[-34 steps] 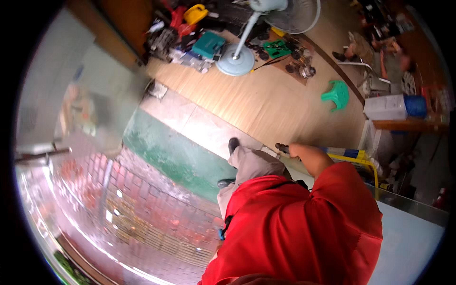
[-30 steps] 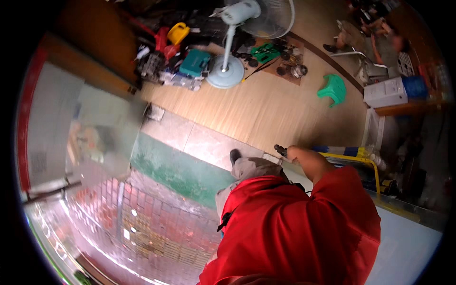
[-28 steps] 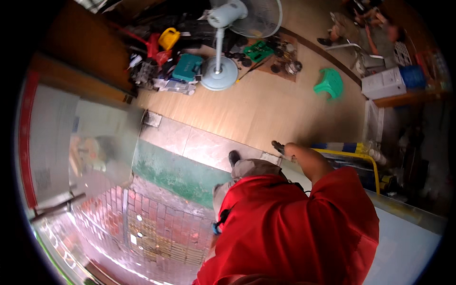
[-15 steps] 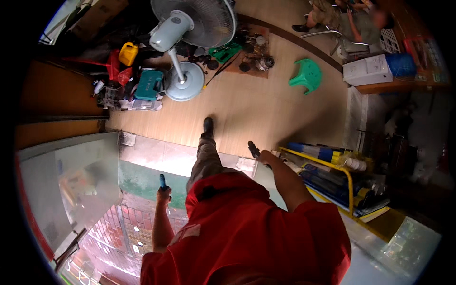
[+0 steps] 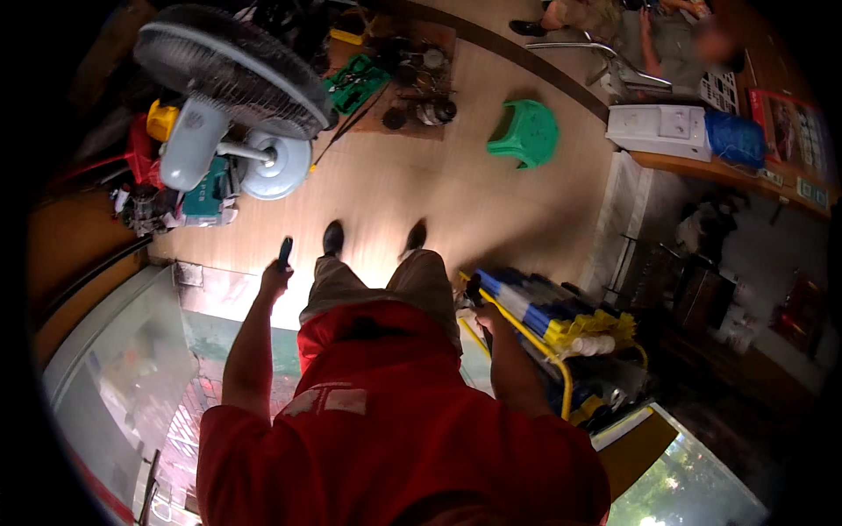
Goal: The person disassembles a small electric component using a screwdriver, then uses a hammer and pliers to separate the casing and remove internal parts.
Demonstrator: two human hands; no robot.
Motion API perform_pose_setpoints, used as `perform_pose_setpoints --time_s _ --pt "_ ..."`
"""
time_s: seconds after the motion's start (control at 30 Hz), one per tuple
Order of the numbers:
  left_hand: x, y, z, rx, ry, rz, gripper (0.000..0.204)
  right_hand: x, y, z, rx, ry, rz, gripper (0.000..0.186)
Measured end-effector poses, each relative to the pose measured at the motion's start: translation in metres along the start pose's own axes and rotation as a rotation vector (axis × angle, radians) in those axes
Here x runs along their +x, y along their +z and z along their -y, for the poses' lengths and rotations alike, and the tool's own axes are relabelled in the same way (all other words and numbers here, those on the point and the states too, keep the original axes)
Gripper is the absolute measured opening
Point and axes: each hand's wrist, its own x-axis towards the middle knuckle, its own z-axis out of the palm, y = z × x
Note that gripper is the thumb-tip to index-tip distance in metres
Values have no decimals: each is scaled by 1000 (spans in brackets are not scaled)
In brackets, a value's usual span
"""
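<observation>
Pale floor, hands grasping: slim tool left, long axis pointing ahead; dark object right, direction unclear

Head view: I watch by left fisheye, from above the shirt, facing down; shirt close, floor farther off.

1 slim, dark bluish tool, gripped in the left hand, pointing ahead, 1 stubby black thing, gripped in the right hand, well apart, too small to see well
</observation>
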Motion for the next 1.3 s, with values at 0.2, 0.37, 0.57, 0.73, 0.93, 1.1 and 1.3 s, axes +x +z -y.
perform_pose_setpoints --time_s 0.2,0.37,0.57,0.73,0.93,1.1,1.3 --pt "9 44 -205 -368 24 -90 21 77 -135 37 -112 -116 92 34" --pt "-24 109 -251 -862 -183 -204 19 139 -260 139 -428 33 191 30" --pt "-14 174 -320 -1062 -232 -257 20 218 -399 264 -1037 23 -79 31" --pt "74 198 -393 -1180 -188 -228 21 253 -475 420 -814 -127 -55 33" --pt "163 223 -530 -1284 -80 -173 19 225 -484 624 -682 -271 53 33" --pt "247 273 -606 -1431 -263 -78 21 333 -470 773 -1060 -369 35 35" --pt "366 414 -637 -1664 -567 -337 23 483 -378 917 -1719 -535 -162 33"
